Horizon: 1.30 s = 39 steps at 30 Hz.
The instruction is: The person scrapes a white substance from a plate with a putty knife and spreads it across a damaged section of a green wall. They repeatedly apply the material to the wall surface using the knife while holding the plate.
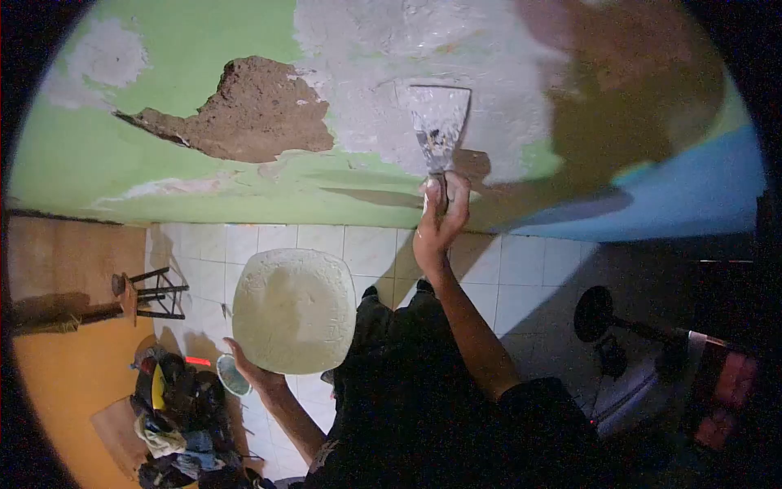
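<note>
Pale, off-white material coats the inside of the square dish [239,330] that I carry in front of me above the tiled floor [369,244]. Its contents, a layer of paste [285,306], are thicker and rougher towards the rim and smoother at the middle. My left hand [262,377] has hold of the dish at its lower left side, thumb along the outer edge; the other fingers are hidden beneath, and how far they curl I cannot tell.

Second container: a small round tub [239,394] on the floor, just beyond my left hand, with something greenish inside (too blurred to identify). A red strip [198,360] lies near it, next to a heap of mixed articles [183,407].

Markings: dark and tan spots show on the scraper [440,122] near the neck of its blade; whether they are lettering or residue cannot be determined.

My right hand [444,212] is closed firmly around the scraper's handle, the thumb smeared with white. The blade, broad edge away from me, is over a whitish patch [358,73] on the green wall [179,73]; contact cannot be confirmed. Left of that patch, the paint is broken away to a rough brown area [261,114]. A dark-legged stool [159,293] is at far left.
</note>
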Each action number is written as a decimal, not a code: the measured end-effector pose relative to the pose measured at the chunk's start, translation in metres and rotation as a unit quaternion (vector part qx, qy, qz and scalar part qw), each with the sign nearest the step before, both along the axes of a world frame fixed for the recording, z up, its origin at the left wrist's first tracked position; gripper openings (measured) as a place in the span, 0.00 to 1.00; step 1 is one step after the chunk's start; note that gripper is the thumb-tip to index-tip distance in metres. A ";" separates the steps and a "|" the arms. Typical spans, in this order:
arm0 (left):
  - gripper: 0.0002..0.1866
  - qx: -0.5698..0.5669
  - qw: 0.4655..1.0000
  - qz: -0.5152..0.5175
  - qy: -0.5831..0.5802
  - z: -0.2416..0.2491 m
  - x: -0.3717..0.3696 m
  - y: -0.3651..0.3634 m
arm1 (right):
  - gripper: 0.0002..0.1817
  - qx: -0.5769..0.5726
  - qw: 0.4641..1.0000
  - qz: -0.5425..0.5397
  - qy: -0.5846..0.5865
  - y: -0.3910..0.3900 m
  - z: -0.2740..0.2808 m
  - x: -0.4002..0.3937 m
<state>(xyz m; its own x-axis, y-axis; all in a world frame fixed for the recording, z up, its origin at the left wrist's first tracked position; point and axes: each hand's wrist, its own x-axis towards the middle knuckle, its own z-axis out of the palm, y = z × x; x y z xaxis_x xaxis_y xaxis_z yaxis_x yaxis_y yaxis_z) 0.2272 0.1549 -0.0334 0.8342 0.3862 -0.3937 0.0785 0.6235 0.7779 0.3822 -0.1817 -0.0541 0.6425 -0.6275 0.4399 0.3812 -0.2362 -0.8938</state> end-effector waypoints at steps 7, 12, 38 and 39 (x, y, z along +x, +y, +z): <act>0.35 -0.034 0.999 0.004 -0.005 -0.007 0.004 0.002 | 0.11 0.029 1.000 0.006 -0.005 0.003 -0.027 -0.007; 0.35 -0.030 0.999 -0.009 -0.008 -0.015 0.001 0.006 | 0.11 0.086 0.995 0.028 -0.039 0.004 -0.005 0.000; 0.35 -0.001 0.999 -0.044 0.008 -0.016 0.019 -0.001 | 0.13 -0.494 0.866 -0.046 0.061 -0.125 0.136 -0.022; 0.35 -0.001 0.999 -0.047 0.008 -0.015 0.021 -0.002 | 0.13 -0.494 0.866 -0.047 0.063 -0.133 0.138 -0.026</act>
<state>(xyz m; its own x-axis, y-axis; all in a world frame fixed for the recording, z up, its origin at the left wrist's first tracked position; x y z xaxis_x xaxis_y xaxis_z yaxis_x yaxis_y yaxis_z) 0.2479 0.1529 -0.0487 0.8601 0.3068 -0.4076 0.1486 0.6137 0.7754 0.3559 -0.3145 0.0838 0.6907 -0.0373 0.7222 0.2323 -0.9343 -0.2703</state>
